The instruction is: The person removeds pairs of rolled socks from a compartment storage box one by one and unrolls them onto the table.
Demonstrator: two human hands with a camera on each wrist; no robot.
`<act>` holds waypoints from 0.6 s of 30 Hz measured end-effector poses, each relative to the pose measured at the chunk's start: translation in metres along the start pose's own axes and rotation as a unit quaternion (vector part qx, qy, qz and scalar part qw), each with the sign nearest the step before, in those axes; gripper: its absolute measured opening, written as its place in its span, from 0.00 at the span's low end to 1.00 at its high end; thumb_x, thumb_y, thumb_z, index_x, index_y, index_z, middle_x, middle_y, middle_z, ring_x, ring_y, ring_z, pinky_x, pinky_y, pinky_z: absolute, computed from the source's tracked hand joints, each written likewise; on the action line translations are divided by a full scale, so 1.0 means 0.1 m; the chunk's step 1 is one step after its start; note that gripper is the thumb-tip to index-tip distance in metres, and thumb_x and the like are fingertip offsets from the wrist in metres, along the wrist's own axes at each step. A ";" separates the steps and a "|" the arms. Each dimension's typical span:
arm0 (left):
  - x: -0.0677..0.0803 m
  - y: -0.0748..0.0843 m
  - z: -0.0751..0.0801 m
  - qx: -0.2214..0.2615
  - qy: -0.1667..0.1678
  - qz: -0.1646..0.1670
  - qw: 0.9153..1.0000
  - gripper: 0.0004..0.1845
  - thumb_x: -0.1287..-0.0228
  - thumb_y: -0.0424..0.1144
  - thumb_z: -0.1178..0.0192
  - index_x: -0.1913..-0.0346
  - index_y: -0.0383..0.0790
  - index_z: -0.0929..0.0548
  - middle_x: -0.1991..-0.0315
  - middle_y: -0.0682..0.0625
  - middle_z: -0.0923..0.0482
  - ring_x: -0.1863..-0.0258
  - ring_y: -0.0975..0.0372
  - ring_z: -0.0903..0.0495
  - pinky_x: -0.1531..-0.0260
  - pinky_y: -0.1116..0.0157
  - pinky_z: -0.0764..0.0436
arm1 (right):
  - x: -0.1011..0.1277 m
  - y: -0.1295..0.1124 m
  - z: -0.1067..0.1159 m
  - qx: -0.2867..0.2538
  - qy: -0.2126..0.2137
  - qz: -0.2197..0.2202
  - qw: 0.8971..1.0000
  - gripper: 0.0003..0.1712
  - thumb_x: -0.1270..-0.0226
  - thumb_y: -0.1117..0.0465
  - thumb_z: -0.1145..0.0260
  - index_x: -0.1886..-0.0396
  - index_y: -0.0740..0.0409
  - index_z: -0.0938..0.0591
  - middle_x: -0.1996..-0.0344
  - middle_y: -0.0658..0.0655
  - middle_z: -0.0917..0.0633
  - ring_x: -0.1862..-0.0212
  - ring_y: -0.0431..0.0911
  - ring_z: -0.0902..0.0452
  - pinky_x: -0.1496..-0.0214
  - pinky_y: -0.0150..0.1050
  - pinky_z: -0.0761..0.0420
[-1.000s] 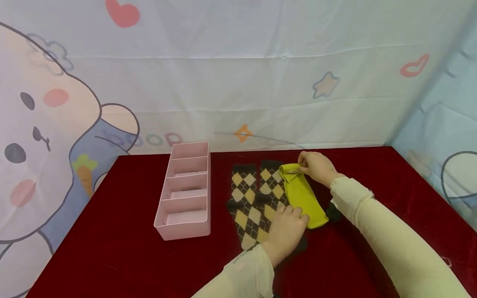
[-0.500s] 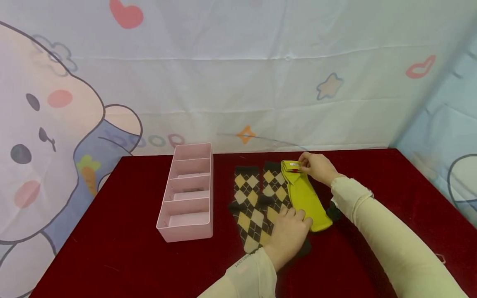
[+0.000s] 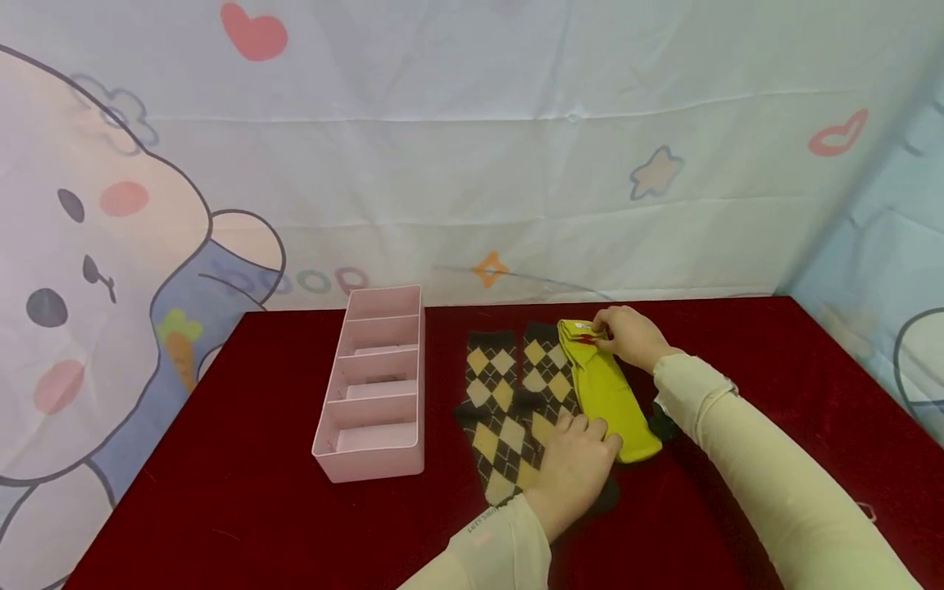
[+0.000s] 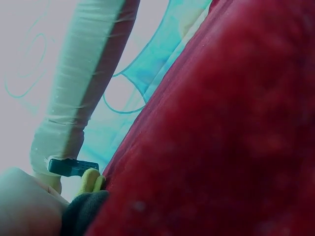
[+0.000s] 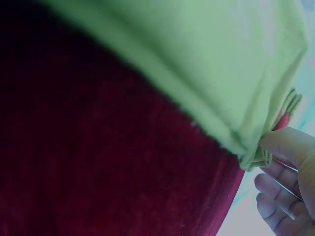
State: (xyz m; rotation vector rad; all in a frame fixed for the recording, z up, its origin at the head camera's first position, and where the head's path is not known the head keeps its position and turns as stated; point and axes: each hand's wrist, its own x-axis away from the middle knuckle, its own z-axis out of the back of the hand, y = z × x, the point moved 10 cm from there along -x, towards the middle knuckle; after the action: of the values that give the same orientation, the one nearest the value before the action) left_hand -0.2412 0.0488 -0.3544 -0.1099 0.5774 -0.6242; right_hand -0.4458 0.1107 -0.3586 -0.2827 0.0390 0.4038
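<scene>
A yellow-green sock [image 3: 606, 392] lies on the red tablecloth [image 3: 737, 344], partly over a pair of black argyle socks [image 3: 509, 410] with yellow diamonds. My right hand [image 3: 627, 336] pinches the yellow sock's far cuff, where a red mark shows. In the right wrist view the thumb [image 5: 285, 145] presses the cuff edge of the yellow sock [image 5: 197, 64]. My left hand [image 3: 575, 459] rests on the near end of the socks, fingers laid over the yellow sock's toe and the argyle pair. The left wrist view shows only red cloth [image 4: 221, 137] and a bit of yellow sock [image 4: 91, 181].
A pink plastic organizer tray [image 3: 372, 459] with several compartments stands to the left of the socks. A cartoon-printed fabric backdrop [image 3: 472, 164] hangs behind the table and along the right side. Red cloth stretches bare at the left front and right.
Both hands and the yellow sock stay nearly in place; the head view has shifted slightly, so everything sits a little lower and to the right.
</scene>
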 end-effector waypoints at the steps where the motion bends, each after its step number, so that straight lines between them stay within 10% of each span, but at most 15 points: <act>1: 0.00 0.00 0.00 0.000 0.001 0.000 1.000 0.06 0.39 0.43 0.39 0.61 0.59 0.15 0.63 0.61 0.21 0.62 0.67 0.23 0.53 0.68 0.27 | 0.00 0.00 0.00 0.008 0.003 0.002 1.000 0.11 0.40 0.63 0.32 0.58 0.63 0.19 0.62 0.60 0.17 0.63 0.49 0.25 0.56 0.44 0.20; 18: 0.00 0.00 0.00 -0.002 0.010 0.002 1.000 0.06 0.40 0.43 0.38 0.62 0.60 0.15 0.65 0.61 0.21 0.63 0.68 0.24 0.56 0.70 0.29 | -0.03 0.07 0.09 0.030 0.021 -0.035 0.999 0.12 0.34 0.59 0.36 0.55 0.61 0.17 0.60 0.62 0.17 0.61 0.51 0.20 0.59 0.46 0.19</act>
State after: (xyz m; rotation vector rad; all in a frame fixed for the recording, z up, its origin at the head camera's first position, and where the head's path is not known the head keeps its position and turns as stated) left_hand -0.2407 0.0483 -0.3542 -0.1056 0.5971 -0.6203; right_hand -0.4515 0.1186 -0.3513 -0.2332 0.0827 0.3266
